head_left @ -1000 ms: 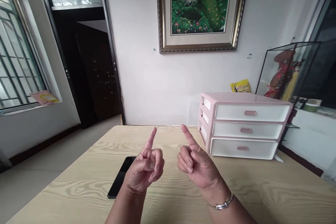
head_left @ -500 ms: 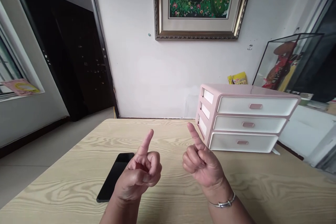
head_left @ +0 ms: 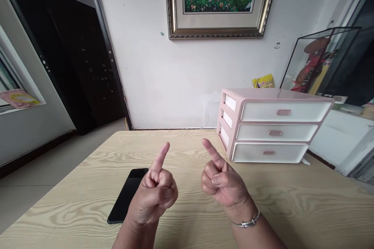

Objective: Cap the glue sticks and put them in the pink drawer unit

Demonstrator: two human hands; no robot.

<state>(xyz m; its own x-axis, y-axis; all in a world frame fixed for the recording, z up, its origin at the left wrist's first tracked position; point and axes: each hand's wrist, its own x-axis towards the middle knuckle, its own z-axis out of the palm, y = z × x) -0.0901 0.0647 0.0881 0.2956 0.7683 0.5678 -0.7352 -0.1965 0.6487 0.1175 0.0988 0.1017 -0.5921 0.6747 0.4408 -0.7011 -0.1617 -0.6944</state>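
Note:
My left hand (head_left: 154,192) is raised over the table, its index finger pointing up and slightly right. The other fingers are curled in, the thumb folded across them, and nothing is in the hand. Behind it a black smartphone (head_left: 124,198) lies flat, partly covered by the hand and wrist. My right hand (head_left: 223,183) mirrors this pose, index finger angled up and left, remaining fingers curled around nothing. A silver bracelet (head_left: 248,223) circles the right wrist. The two hands are apart, palms turned toward me.
A pink and white drawer unit (head_left: 277,124) with three shut drawers stands at the right of the wooden table (head_left: 76,202). Behind it are a yellow packet (head_left: 265,81) and a glass case (head_left: 315,62) with a figure. A framed picture (head_left: 216,33) hangs on the wall.
The view has tilted down and shifted slightly. My right index fingertip has moved a little left, closer to the left hand; both thumbs lie a bit differently over the curled fingers.

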